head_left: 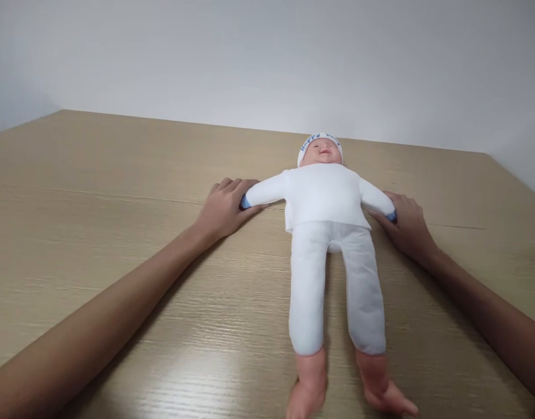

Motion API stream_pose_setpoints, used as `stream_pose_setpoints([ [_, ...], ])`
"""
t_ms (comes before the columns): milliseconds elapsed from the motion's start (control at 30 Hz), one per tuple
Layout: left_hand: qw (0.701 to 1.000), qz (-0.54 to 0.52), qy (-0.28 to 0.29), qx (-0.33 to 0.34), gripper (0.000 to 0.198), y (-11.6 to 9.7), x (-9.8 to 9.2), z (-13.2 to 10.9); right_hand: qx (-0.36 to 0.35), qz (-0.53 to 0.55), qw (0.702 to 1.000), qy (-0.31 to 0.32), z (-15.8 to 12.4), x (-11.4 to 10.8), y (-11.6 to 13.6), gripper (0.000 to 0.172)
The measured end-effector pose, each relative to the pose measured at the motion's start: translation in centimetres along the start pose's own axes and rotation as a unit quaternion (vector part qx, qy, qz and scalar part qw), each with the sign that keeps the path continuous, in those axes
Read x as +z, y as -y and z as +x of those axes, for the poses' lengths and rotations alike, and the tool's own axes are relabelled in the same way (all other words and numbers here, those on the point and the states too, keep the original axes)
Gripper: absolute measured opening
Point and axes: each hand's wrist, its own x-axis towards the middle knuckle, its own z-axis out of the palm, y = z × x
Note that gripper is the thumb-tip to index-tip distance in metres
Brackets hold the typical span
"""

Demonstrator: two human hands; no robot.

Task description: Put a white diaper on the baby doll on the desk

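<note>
A baby doll (pixel 326 195) lies on its back on the wooden table, its head away from me and its bare feet toward me. It wears a white long-sleeved top, white trousers and a white cap with blue lettering. The arms are spread out to the sides. My left hand (pixel 227 208) is closed around the end of the doll's arm on the left, thumb on the near side. On the other side, my right hand (pixel 406 226) holds the opposite arm near its blue cuff. Both sleeves partly hide my fingers.
The light wooden table (pixel 119 244) stretches out on all sides of the doll, with a thin seam running across it. A pale wall (pixel 250 64) rises behind its far edge. Light glares off the near part of the tabletop.
</note>
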Motion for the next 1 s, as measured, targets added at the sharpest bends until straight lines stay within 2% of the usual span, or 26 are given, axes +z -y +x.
stream_pose_setpoints([
  [133, 1.000, 0.001, -0.002, -0.014, 0.068, 0.0, 0.2, 0.9, -0.008, 0.038, 0.999, -0.003, 1.2, 0.4, -0.5, 0.065],
  [300, 0.998, -0.048, -0.032, 0.006, 0.065, 1.0, -0.4, -0.3, -0.019, 0.062, 0.998, 0.004, -0.2, -0.6, -1.3, 0.061],
  [400, 0.998, -0.060, -0.032, -0.007, 0.058, 1.3, -0.6, -0.8, -0.025, 0.067, 0.997, 0.004, -0.8, -0.8, -1.5, 0.058],
  [667, 0.995, -0.093, -0.020, -0.025, 0.059, 1.0, -0.8, -0.5, -0.051, 0.077, 0.996, 0.002, -0.3, 0.2, -2.1, 0.061],
  [800, 0.997, -0.071, -0.014, -0.028, 0.059, 0.7, -1.0, -1.0, -0.049, 0.080, 0.996, -0.010, -0.7, 0.8, -2.5, 0.067],
  [900, 0.997, -0.016, -0.040, -0.062, 0.057, -0.1, -1.0, -2.1, -0.020, 0.063, 0.997, -0.046, -1.6, 0.6, -1.2, 0.075],
  [1000, 0.992, 0.018, -0.079, -0.098, 0.058, -1.7, -1.7, -3.5, -0.003, 0.068, 0.994, -0.083, -3.3, -1.5, 2.7, 0.074],
])
